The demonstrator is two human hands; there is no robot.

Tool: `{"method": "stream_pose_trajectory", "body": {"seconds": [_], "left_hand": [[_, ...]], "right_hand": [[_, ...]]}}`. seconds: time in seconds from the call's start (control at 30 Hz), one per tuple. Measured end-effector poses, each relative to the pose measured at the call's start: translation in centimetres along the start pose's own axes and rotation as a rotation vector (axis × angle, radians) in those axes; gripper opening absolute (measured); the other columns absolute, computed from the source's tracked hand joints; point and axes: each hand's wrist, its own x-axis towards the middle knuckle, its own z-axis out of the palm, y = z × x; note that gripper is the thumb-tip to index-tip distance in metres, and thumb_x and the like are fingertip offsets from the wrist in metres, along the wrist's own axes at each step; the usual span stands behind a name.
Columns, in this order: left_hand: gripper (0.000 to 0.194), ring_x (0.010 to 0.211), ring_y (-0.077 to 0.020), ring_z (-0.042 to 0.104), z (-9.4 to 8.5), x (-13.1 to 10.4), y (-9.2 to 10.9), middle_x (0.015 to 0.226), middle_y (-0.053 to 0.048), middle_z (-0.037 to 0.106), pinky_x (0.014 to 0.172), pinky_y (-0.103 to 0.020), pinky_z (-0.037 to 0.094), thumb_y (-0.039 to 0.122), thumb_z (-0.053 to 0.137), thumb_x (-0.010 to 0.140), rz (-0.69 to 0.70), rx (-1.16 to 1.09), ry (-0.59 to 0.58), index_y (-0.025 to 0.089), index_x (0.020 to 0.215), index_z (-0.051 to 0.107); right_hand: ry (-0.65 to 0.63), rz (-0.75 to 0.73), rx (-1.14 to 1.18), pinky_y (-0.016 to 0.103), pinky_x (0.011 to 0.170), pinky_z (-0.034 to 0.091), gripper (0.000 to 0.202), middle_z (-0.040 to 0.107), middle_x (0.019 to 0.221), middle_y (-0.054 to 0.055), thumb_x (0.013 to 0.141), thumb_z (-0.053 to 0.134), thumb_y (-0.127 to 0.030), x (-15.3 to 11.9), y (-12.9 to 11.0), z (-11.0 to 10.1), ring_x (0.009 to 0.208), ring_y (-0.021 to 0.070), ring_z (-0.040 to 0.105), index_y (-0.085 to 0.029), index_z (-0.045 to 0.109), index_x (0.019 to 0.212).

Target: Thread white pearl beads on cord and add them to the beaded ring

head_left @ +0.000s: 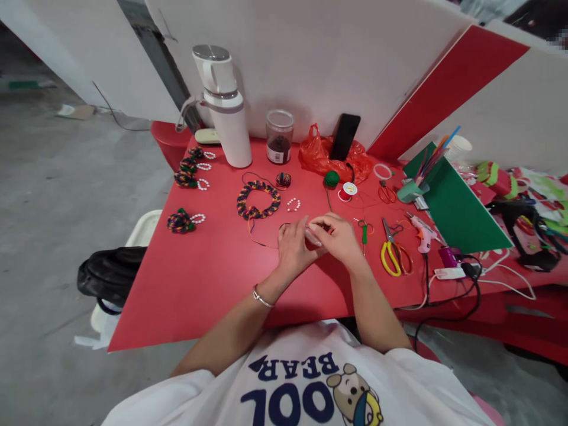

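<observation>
Both hands meet over the middle of the red table. My left hand (293,247) grips one side of a small, clear, shiny plastic piece (313,237); its exact kind is hard to make out. On its other side, the fingers of my right hand (338,238) are closed in a pinch. Left of the hands lies a braided multicoloured yarn ring (258,200), with loose strands trailing toward my left hand. Just beyond the fingers is a small loop of white beads (293,205). A green-handled crochet hook (364,232) rests to the right.
Yarn balls (332,178), a red thread spool (347,191), a jar (279,137) and a white bottle (229,127) stand farther back. At right are yellow-handled scissors (390,255), a pink glue gun (423,234) and cables. Several yarn pieces with beads (181,220) lie left.
</observation>
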Motion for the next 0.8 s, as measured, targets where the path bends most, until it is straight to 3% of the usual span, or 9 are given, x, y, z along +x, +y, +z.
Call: {"method": "stream_pose_trajectory", "body": {"seconds": [0.17, 0.4, 0.57, 0.67, 0.8], "left_hand": [[0.085, 0.129, -0.0337, 0.058, -0.1, 0.0, -0.1, 0.139, -0.015, 0.064, 0.117, -0.054, 0.032, 0.044, 0.083, 0.074, 0.019, -0.023, -0.014, 0.022, 0.147, 0.045], [0.087, 0.127, -0.0346, 0.059, 0.0, 0.0, -0.1, 0.138, -0.016, 0.065, 0.116, -0.053, 0.034, 0.048, 0.085, 0.073, 0.030, 0.000, 0.011, 0.019, 0.146, 0.046], [0.099, 0.123, -0.0351, 0.061, -0.1, 0.0, 0.1, 0.134, -0.016, 0.067, 0.114, -0.052, 0.037, 0.056, 0.090, 0.067, 0.034, 0.017, 0.018, 0.016, 0.147, 0.047], [0.099, 0.124, -0.0355, 0.060, -0.2, 0.1, 0.2, 0.134, -0.016, 0.067, 0.115, -0.053, 0.036, 0.055, 0.091, 0.066, 0.020, 0.020, 0.014, 0.017, 0.147, 0.048], [0.098, 0.124, -0.0364, 0.060, 0.0, 0.1, 0.2, 0.133, -0.015, 0.067, 0.115, -0.054, 0.036, 0.054, 0.091, 0.066, 0.008, 0.014, 0.008, 0.019, 0.147, 0.048]], "right_hand": [[0.000, -0.019, -0.127, 0.029, 0.073, 0.049, 0.013, 0.072, 0.091, 0.004, 0.092, 0.066, -0.029, -0.1, -0.5, 0.4, 0.078, 0.0166, 0.064, -0.025, 0.078, 0.095], [0.013, -0.018, -0.129, 0.028, 0.072, 0.048, 0.016, 0.072, 0.093, 0.003, 0.093, 0.065, -0.032, -0.1, 0.1, 0.0, 0.079, 0.0163, 0.066, -0.025, 0.079, 0.098], [0.099, 0.086, -0.339, 0.030, 0.079, 0.047, 0.021, 0.074, 0.096, 0.005, 0.097, 0.059, -0.029, 0.7, 3.5, -1.2, 0.084, 0.0189, 0.066, -0.023, 0.079, 0.099], [0.051, 0.192, -0.480, 0.031, 0.078, 0.046, 0.020, 0.075, 0.103, 0.006, 0.095, 0.061, -0.028, 1.1, 5.7, -1.4, 0.090, 0.0212, 0.067, -0.024, 0.079, 0.103], [-0.007, 0.206, -0.515, 0.031, 0.080, 0.045, 0.019, 0.075, 0.104, 0.007, 0.096, 0.063, -0.029, 1.3, 6.8, -0.6, 0.096, 0.0225, 0.067, -0.024, 0.079, 0.104]]}}
